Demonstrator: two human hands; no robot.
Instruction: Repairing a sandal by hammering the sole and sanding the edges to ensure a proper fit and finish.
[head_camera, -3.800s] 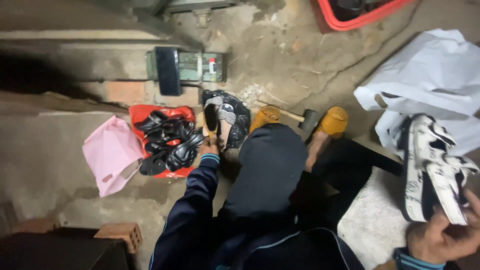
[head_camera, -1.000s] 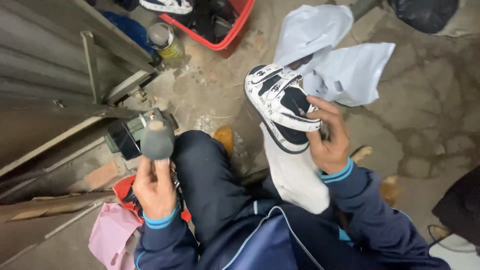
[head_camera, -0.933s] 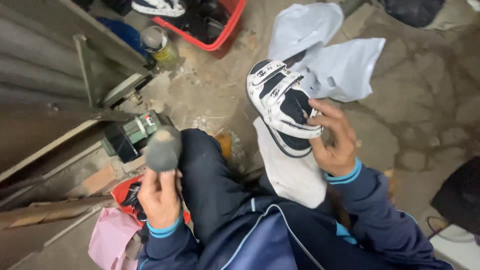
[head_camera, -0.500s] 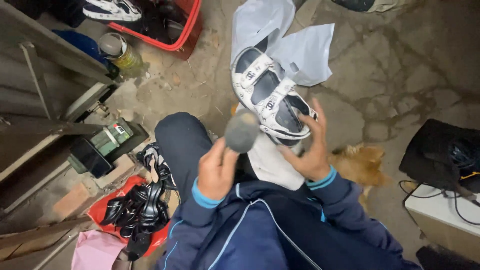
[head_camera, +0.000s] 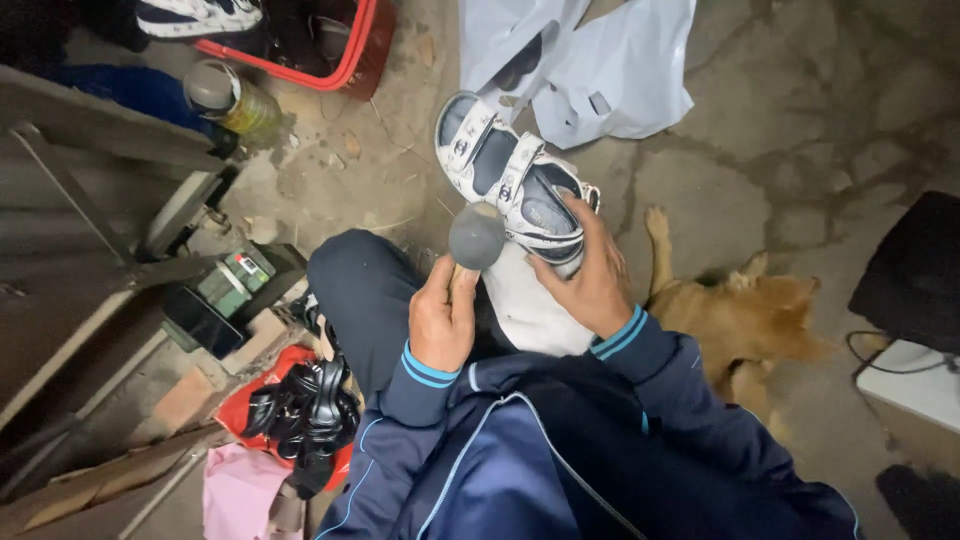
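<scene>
- Our left hand (head_camera: 443, 322) grips a round grey tool (head_camera: 476, 236) (handle hidden in the fist).
- Our right hand (head_camera: 592, 280) clutches a white sandal (head_camera: 512, 178), heel end covered.

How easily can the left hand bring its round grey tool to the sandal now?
Probably yes. The left hand holds the grey tool right beside the sandal, which the right hand holds up; nothing lies between them.

The right hand (head_camera: 590, 275) covers the heel of the white strapped sandal (head_camera: 510, 185). The round grey tool's (head_camera: 477, 236) handle is buried in the left fist (head_camera: 443, 318). The red plastic basket (head_camera: 350, 45) runs off the top edge.
</scene>
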